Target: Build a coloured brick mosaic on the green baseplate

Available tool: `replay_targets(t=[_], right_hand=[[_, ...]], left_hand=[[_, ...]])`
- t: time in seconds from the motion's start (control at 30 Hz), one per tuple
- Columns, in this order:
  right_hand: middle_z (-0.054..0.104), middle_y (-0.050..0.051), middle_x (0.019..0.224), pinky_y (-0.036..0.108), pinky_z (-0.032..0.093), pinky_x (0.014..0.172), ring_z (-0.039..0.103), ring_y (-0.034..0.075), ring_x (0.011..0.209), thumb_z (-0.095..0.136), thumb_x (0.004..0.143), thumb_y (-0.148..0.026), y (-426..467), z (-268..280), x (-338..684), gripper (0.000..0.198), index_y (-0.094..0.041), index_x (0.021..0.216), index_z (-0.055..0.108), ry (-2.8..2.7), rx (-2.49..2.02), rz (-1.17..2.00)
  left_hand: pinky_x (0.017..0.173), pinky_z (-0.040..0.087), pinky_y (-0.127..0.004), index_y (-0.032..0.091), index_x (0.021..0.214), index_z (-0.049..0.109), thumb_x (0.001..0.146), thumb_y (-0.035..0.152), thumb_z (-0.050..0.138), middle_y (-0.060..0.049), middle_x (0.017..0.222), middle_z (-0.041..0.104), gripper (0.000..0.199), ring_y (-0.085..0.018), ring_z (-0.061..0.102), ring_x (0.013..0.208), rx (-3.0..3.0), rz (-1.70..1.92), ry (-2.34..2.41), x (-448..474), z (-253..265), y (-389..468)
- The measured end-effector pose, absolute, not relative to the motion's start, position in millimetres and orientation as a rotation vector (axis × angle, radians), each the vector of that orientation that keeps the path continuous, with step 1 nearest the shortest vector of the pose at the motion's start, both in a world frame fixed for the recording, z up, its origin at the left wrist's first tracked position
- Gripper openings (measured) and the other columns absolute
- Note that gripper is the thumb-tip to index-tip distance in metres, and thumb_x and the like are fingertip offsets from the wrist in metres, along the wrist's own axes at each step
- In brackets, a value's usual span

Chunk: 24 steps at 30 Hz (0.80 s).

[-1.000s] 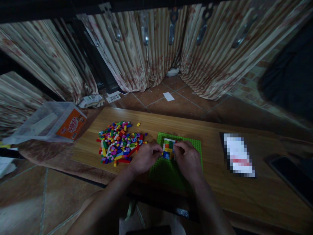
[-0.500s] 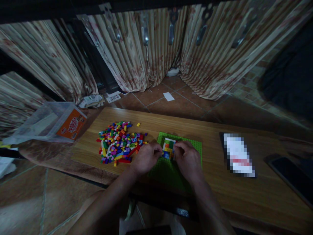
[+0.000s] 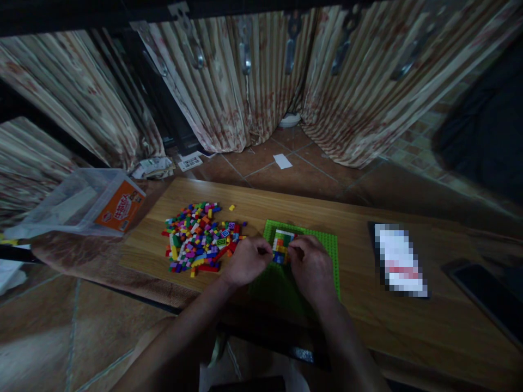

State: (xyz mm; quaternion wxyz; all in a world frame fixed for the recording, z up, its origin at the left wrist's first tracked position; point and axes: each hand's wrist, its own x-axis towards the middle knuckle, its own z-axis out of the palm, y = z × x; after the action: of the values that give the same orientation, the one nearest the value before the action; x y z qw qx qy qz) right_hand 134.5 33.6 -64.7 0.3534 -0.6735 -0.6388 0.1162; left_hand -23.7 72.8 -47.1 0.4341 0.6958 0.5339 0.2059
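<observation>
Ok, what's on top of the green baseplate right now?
A small block of multicoloured bricks stands on the green baseplate, between the left hand and the right hand. The hands cover the plate's near middle.

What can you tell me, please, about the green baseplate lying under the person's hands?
The green baseplate is a flat, studded, plastic-looking plate lying level on the wooden board, right of the loose brick pile. A small patch of white, yellow, green, orange and blue bricks sits near its far left corner. The left hand and right hand rest over it, covering its middle.
</observation>
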Motion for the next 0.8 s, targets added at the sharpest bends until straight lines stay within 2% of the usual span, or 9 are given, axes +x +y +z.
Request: replay_targets(t=[0.27, 0.5, 0.8], right_hand=[[0.064, 0.008, 0.090, 0.034, 0.046, 0.080, 0.059, 0.021, 0.085, 0.054, 0.080, -0.011, 32.6, -67.6, 131.1, 0.015, -0.018, 0.074, 0.065, -1.674, -1.747, 0.255], [0.063, 0.008, 0.092, 0.036, 0.046, 0.083, 0.058, 0.022, 0.089, 0.054, 0.081, -0.015, 34.6, -69.5, 130.9, 0.014, -0.019, 0.076, 0.066, -1.668, -1.746, 0.260], [0.063, 0.009, 0.094, 0.039, 0.044, 0.085, 0.057, 0.023, 0.094, 0.052, 0.084, -0.018, 35.2, -73.9, 131.5, 0.015, -0.020, 0.079, 0.067, -1.688, -1.735, 0.255]], left_hand=[[0.055, 0.042, -0.021, 0.015, 0.070, 0.071, 0.068, 0.013, 0.055, 0.001, 0.063, 0.066, 0.016, -0.012, 0.058, 0.060, 1.675, 0.500, 1.340, -22.4, -47.8, 73.7], [0.061, 0.043, -0.021, 0.015, 0.074, 0.070, 0.073, 0.014, 0.052, 0.000, 0.069, 0.067, 0.018, -0.012, 0.059, 0.066, 1.761, 0.534, 1.283, -25.9, -46.0, 70.7], [0.057, 0.042, -0.021, 0.015, 0.078, 0.070, 0.076, 0.018, 0.051, 0.000, 0.067, 0.066, 0.019, -0.013, 0.058, 0.063, 1.770, 0.484, 1.308, -27.1, -48.6, 71.7]])
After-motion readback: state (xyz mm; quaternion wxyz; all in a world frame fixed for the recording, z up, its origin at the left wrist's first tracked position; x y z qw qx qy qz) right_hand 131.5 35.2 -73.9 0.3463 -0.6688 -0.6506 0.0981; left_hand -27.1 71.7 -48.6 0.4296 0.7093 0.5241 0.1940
